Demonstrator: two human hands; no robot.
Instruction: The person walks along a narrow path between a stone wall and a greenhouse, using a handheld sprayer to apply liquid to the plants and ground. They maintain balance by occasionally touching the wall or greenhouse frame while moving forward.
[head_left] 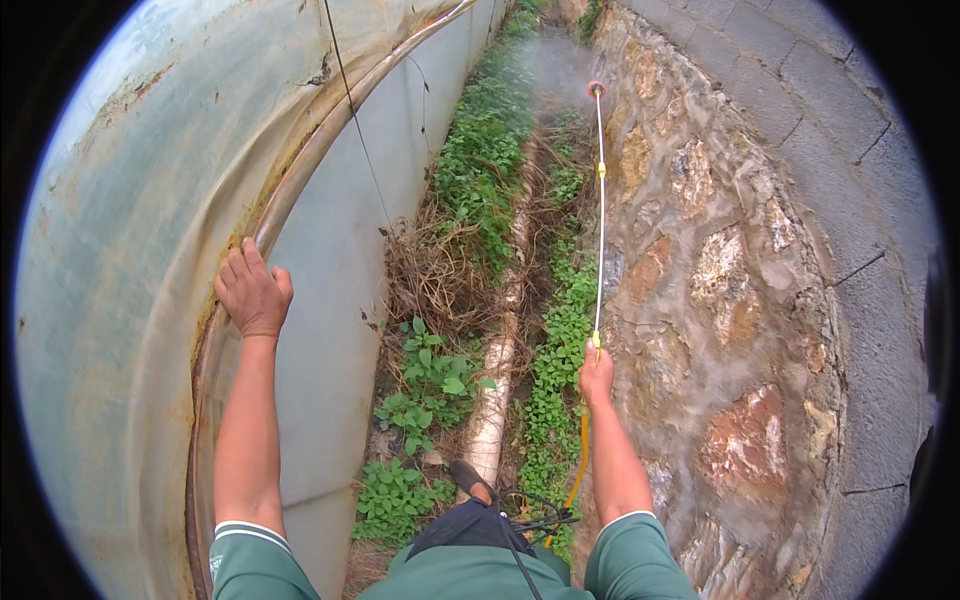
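Note:
My right hand (596, 376) is closed round the handle end of a long, thin spray wand (601, 250). The wand is white with yellow fittings and points straight ahead, away from me. At its far tip sits a round red nozzle (596, 90), with a pale mist (560, 62) around it above the plants. A yellow hose (581, 462) runs down from below my right hand toward my waist. On the left, my left hand (256, 288) has its fingers curled over a curved rail (300, 172) that edges a plastic-covered structure.
Cloudy plastic sheeting (110, 260) bulges along my left. A stone wall (690, 290) topped with grey blocks (860, 330) borders my right. Between them runs a narrow strip with green plants (480, 150), dry stems (440, 275) and a pale pipe (493, 400). My shoe (470, 480) is beside the pipe.

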